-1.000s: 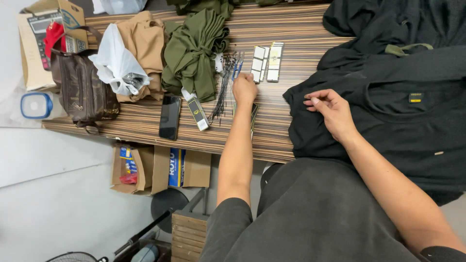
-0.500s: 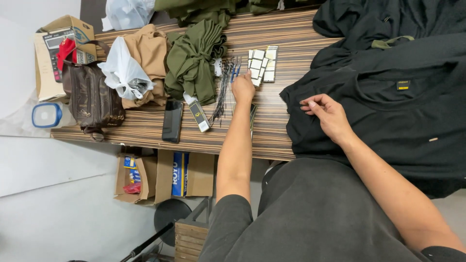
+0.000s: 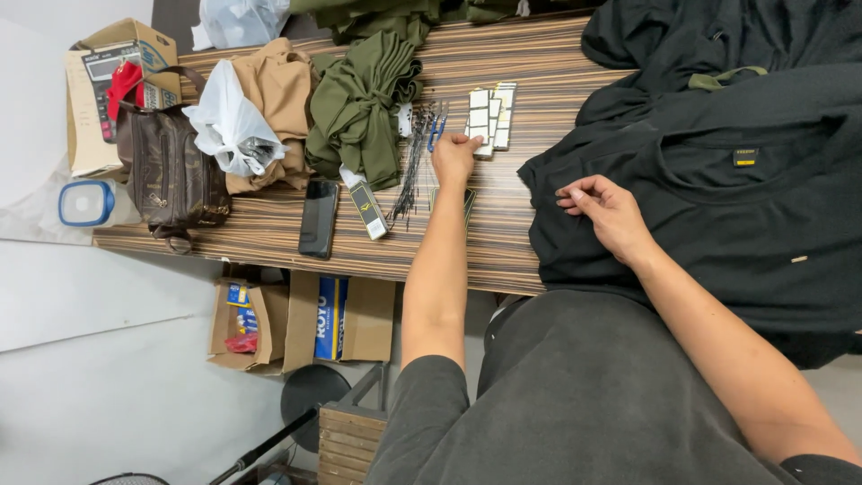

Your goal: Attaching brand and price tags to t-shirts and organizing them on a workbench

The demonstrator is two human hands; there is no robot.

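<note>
My left hand (image 3: 455, 158) reaches across the striped wooden table (image 3: 503, 242). Its fingers are curled, just below a row of white paper tags (image 3: 489, 115) and beside a bundle of thin black fasteners (image 3: 413, 166). What it grips, if anything, is hidden under the fingers. A small blue-handled tool (image 3: 435, 132) lies just above that hand. My right hand (image 3: 609, 214) rests on the left edge of a black garment (image 3: 718, 207), pinching its fabric.
An olive garment (image 3: 364, 108), a tan garment (image 3: 269, 90), a white plastic bag (image 3: 229, 121) and a brown leather bag (image 3: 171, 171) crowd the table's left end. A black phone (image 3: 318, 217) and a small box (image 3: 368, 208) lie near the front edge. Cardboard boxes (image 3: 332, 319) sit below.
Both hands stay almost where they were. The view has shifted slightly, and my left hand has edged a little toward the white tags.
</note>
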